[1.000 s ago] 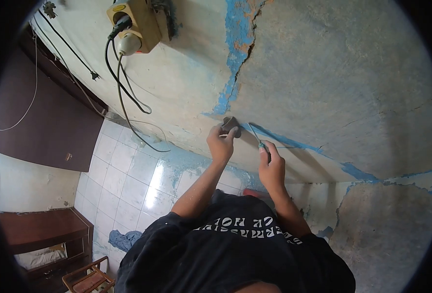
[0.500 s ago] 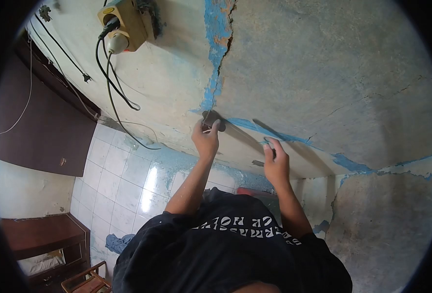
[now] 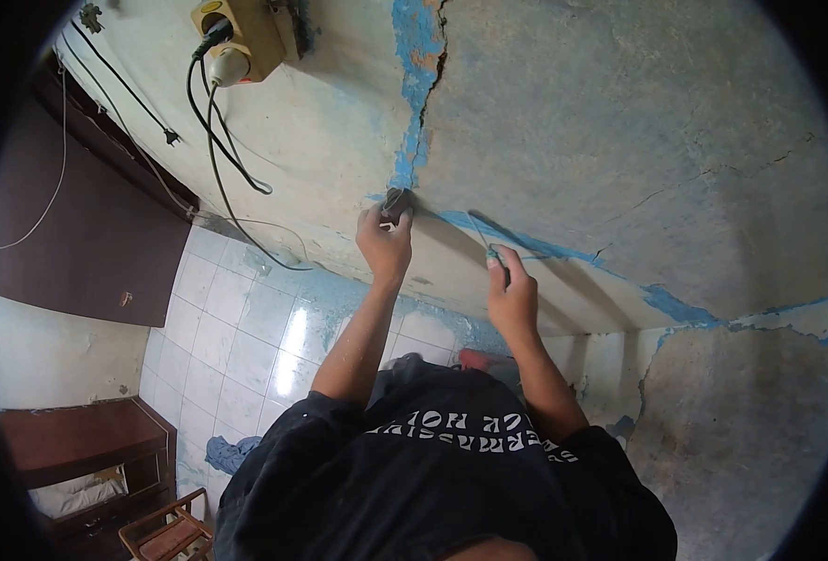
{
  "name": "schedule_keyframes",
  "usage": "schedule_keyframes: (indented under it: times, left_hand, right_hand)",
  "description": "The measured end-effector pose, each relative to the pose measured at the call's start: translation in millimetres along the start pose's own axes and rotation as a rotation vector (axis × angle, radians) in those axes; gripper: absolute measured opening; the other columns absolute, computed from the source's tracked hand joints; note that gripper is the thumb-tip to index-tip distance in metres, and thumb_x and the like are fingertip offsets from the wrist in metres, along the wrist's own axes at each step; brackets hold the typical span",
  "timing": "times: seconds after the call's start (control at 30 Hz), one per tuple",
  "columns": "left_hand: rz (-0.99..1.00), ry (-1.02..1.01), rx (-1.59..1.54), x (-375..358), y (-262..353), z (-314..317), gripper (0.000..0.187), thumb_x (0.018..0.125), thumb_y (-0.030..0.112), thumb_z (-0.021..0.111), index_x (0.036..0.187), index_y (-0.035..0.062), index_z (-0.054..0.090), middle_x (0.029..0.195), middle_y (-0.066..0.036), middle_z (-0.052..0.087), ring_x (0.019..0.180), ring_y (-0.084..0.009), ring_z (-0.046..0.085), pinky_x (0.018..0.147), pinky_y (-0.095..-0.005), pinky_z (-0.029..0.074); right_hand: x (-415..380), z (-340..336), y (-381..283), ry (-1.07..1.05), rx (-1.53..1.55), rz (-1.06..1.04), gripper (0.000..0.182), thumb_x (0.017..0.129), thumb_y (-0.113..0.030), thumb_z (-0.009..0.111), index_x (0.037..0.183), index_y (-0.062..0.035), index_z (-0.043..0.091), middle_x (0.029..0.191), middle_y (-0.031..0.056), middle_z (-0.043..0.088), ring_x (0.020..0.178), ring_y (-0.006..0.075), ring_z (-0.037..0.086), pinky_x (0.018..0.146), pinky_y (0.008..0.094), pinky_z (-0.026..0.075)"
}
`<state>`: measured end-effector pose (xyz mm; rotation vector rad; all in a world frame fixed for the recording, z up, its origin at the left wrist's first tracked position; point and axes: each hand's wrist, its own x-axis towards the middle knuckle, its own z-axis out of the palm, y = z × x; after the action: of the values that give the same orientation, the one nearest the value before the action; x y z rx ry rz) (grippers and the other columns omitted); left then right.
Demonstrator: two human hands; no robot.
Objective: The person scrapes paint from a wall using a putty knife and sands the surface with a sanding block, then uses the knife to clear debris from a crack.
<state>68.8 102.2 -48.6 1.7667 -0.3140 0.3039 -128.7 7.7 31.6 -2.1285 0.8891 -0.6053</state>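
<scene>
My left hand [image 3: 385, 248] pinches a small dark piece [image 3: 396, 202] against the wall, at the lower end of a blue-painted crack strip. The exact kind of this piece is hard to make out. A thin loop, perhaps wire, shows on it. To the right, my right hand [image 3: 513, 294] is closed around the green handle of a screwdriver [image 3: 478, 229]. Its thin shaft points up and left, its tip near the blue patch on the wall [image 3: 610, 122]. The tip is apart from the dark piece.
A yellowish socket box [image 3: 243, 42] with plugged-in cords hangs at the upper left; a loose black plug [image 3: 172, 136] dangles nearby. White floor tiles [image 3: 245, 313] lie below. A blue cloth [image 3: 231, 454], a wooden chair [image 3: 169, 533] and a brown cabinet [image 3: 86, 435] stand lower left.
My left hand has shifted slightly up and left with the dark piece. My right hand has also moved up and left, and the screwdriver's shaft now shows clearly. The view has tilted slightly.
</scene>
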Motion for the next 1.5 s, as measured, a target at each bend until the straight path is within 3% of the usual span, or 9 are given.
schedule_keyframes:
  times: [0.33, 0.43, 0.53, 0.57, 0.8, 0.83, 1.4, 1.47, 1.5]
  left_hand:
    - [0.009, -0.031, 0.000, 4.5, 4.0, -4.6, 0.029, 0.079, 0.011, 0.083, 0.103, -0.0014, 0.073, 0.089, -0.014, 0.066, 0.077, -0.0277, 0.067, 0.070, -0.0382, 0.053]
    - [0.019, -0.060, 0.036, 9.1, -5.1, -6.5, 0.031, 0.082, 0.015, 0.082, 0.106, -0.0027, 0.074, 0.094, -0.016, 0.069, 0.082, -0.0274, 0.071, 0.073, -0.0360, 0.058]
    - [0.047, -0.054, 0.004, 6.0, -3.6, -4.8, 0.029, 0.079, 0.011, 0.085, 0.103, -0.0012, 0.073, 0.089, -0.014, 0.066, 0.076, -0.0282, 0.068, 0.070, -0.0386, 0.054]
    - [0.037, -0.040, -0.003, 5.7, -3.0, -3.2, 0.029, 0.079, 0.011, 0.085, 0.103, -0.0010, 0.073, 0.089, -0.014, 0.066, 0.076, -0.0282, 0.068, 0.070, -0.0387, 0.054]
    - [0.036, -0.028, -0.010, 3.2, -0.1, -2.3, 0.027, 0.080, 0.010, 0.084, 0.101, -0.0006, 0.073, 0.088, -0.013, 0.066, 0.075, -0.0287, 0.068, 0.069, -0.0390, 0.053]
    - [0.037, -0.027, -0.018, 4.4, 0.5, -0.9, 0.027, 0.080, 0.010, 0.084, 0.101, -0.0006, 0.073, 0.088, -0.013, 0.066, 0.075, -0.0287, 0.068, 0.069, -0.0390, 0.053]
    - [0.062, -0.047, 0.021, 8.6, -10.7, -7.1, 0.027, 0.076, 0.013, 0.086, 0.095, -0.0003, 0.073, 0.086, -0.014, 0.066, 0.077, -0.0324, 0.067, 0.070, -0.0426, 0.051]
    - [0.063, -0.062, 0.057, 9.6, -10.4, -8.4, 0.027, 0.076, 0.012, 0.087, 0.095, -0.0001, 0.073, 0.087, -0.014, 0.067, 0.078, -0.0325, 0.067, 0.070, -0.0423, 0.051]
    - [0.052, -0.050, 0.037, 8.7, -7.3, -8.4, 0.026, 0.076, 0.012, 0.086, 0.095, -0.0001, 0.073, 0.087, -0.014, 0.067, 0.078, -0.0324, 0.067, 0.069, -0.0421, 0.051]
  right_hand:
    - [-2.0, 13.0, 7.6, 0.065, -0.011, -0.204, 0.024, 0.103, -0.019, 0.061, 0.123, -0.0060, 0.066, 0.092, 0.0225, 0.073, 0.083, 0.0414, 0.072, 0.071, 0.0434, 0.054]
    - [-5.3, -18.9, -2.2, -0.001, 0.030, 0.136, 0.025, 0.104, -0.020, 0.059, 0.124, -0.0064, 0.067, 0.094, 0.0215, 0.074, 0.087, 0.0421, 0.072, 0.076, 0.0444, 0.055]
    - [-7.3, -6.4, -7.1, 0.060, -0.032, 0.066, 0.026, 0.104, -0.021, 0.059, 0.123, -0.0060, 0.067, 0.094, 0.0220, 0.074, 0.089, 0.0419, 0.072, 0.077, 0.0434, 0.055]
    - [-10.1, 2.7, 5.2, 0.122, -0.022, -0.030, 0.029, 0.105, -0.024, 0.060, 0.126, -0.0047, 0.067, 0.083, 0.0145, 0.069, 0.073, 0.0206, 0.063, 0.072, 0.0354, 0.051]
    - [0.0, -16.4, 15.7, 0.043, 0.049, 0.016, 0.033, 0.104, -0.026, 0.060, 0.129, -0.0054, 0.067, 0.079, 0.0113, 0.066, 0.073, 0.0193, 0.060, 0.074, 0.0352, 0.050]
    - [2.1, -7.1, 14.5, 0.069, 0.001, -0.015, 0.028, 0.104, -0.025, 0.060, 0.122, -0.0056, 0.068, 0.094, 0.0238, 0.074, 0.087, 0.0425, 0.072, 0.078, 0.0425, 0.055]
    - [-5.0, -7.8, 6.7, 0.116, 0.059, -0.122, 0.027, 0.103, -0.024, 0.062, 0.124, -0.0067, 0.067, 0.089, 0.0215, 0.073, 0.086, 0.0427, 0.072, 0.077, 0.0443, 0.055]
    - [-8.1, -29.1, -14.9, 0.012, 0.010, 0.166, 0.027, 0.103, -0.024, 0.062, 0.123, -0.0066, 0.068, 0.089, 0.0206, 0.074, 0.086, 0.0403, 0.073, 0.078, 0.0438, 0.055]
    - [-0.5, -5.8, 17.9, 0.154, -0.007, -0.141, 0.027, 0.103, -0.023, 0.062, 0.123, -0.0062, 0.068, 0.086, 0.0210, 0.073, 0.082, 0.0408, 0.073, 0.075, 0.0442, 0.054]
